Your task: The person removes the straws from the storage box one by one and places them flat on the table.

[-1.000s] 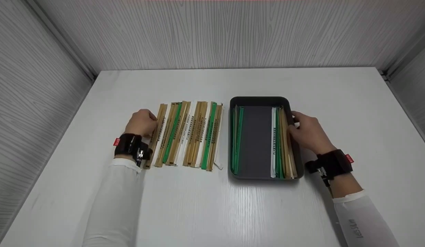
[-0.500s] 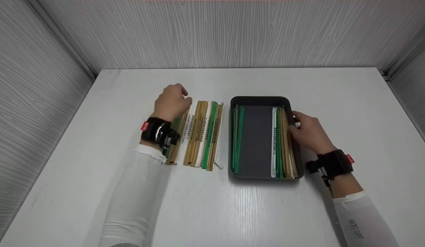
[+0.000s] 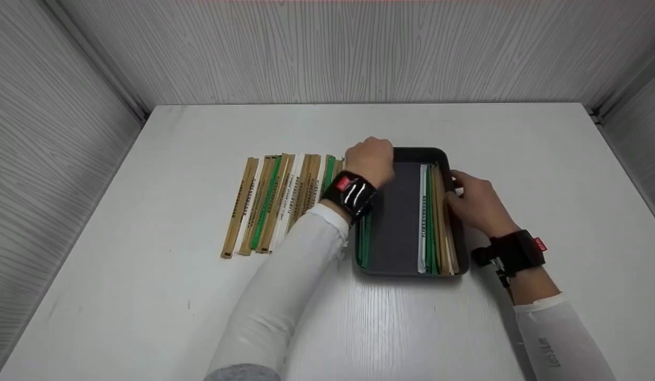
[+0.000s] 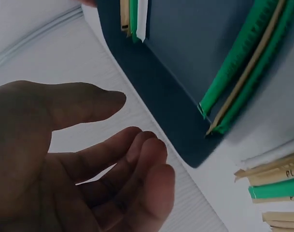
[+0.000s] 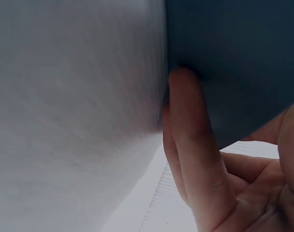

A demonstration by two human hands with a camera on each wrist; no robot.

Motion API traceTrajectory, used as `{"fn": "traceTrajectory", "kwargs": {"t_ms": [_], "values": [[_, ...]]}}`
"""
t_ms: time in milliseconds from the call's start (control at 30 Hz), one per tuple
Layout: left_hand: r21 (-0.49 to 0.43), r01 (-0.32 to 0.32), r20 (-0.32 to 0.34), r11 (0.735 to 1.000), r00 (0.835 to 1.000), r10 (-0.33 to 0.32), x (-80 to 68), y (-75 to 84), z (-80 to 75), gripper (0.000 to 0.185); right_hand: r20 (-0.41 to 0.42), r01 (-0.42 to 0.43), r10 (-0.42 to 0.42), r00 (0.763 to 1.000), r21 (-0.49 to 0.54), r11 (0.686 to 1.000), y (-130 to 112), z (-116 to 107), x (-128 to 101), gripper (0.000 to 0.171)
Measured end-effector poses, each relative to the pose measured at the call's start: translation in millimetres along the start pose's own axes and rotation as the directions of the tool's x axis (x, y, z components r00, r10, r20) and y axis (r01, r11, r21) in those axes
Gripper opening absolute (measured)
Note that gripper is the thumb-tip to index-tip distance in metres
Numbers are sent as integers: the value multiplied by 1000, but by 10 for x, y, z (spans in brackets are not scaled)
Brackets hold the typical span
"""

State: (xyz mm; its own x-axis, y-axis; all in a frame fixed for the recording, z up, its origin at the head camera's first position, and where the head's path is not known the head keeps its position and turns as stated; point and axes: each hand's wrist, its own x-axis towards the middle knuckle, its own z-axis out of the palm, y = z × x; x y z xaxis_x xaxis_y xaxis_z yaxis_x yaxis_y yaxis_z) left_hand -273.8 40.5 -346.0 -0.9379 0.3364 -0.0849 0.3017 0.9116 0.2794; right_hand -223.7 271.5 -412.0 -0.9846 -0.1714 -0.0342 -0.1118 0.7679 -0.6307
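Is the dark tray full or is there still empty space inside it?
Partly filled. The dark tray holds wrapped chopsticks along its left and right sides; the middle of its floor is bare.

This looked like a purpose-built recording booth or test setup, not anybody's home or kitchen. The plain white wood-grain worktop (image 3: 359, 328) was boxed in on three sides by pale grey wood-grain panel walls (image 3: 327, 53), with metal corner strips (image 3: 121, 90) where the panels met. The person wore black wrist straps with small red tags (image 3: 351, 191), with a camera on each wrist.
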Motion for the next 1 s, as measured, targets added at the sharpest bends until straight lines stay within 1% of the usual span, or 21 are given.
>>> {"fn": "traceTrajectory", "kwargs": {"t_ms": [67,133,200,300,400,533,667,833,1000], "values": [[82,18,24,996,1000,-20,57,134,54,28,-2,-4,4,1000,-2,1000,0,-4,-10,52],[148,47,39,988,998,-54,96,240,106,18,-1,-8,8,1000,-3,1000,-3,-3,-18,53],[205,76,53,976,995,-89,119,313,155,16,-2,-12,12,1000,-2,1000,-8,0,-20,53],[267,110,57,957,990,-130,127,360,231,19,-1,-10,10,1000,-1,1000,-17,6,-21,53],[298,131,42,946,988,-150,117,341,292,20,2,-8,8,1000,-3,1000,-28,5,-21,53],[293,133,35,947,988,-149,106,267,356,22,7,-10,10,1000,-8,1000,-36,3,-22,53],[255,122,40,959,990,-136,108,202,394,24,9,-10,10,1000,-7,1000,-32,5,-16,53],[201,123,46,972,990,-134,126,173,432,24,4,-1,1,1000,-10,1000,-12,9,-7,53],[163,121,72,979,988,-134,164,143,492,25,2,6,-6,1000,-9,1000,-18,12,-17,52]]}}
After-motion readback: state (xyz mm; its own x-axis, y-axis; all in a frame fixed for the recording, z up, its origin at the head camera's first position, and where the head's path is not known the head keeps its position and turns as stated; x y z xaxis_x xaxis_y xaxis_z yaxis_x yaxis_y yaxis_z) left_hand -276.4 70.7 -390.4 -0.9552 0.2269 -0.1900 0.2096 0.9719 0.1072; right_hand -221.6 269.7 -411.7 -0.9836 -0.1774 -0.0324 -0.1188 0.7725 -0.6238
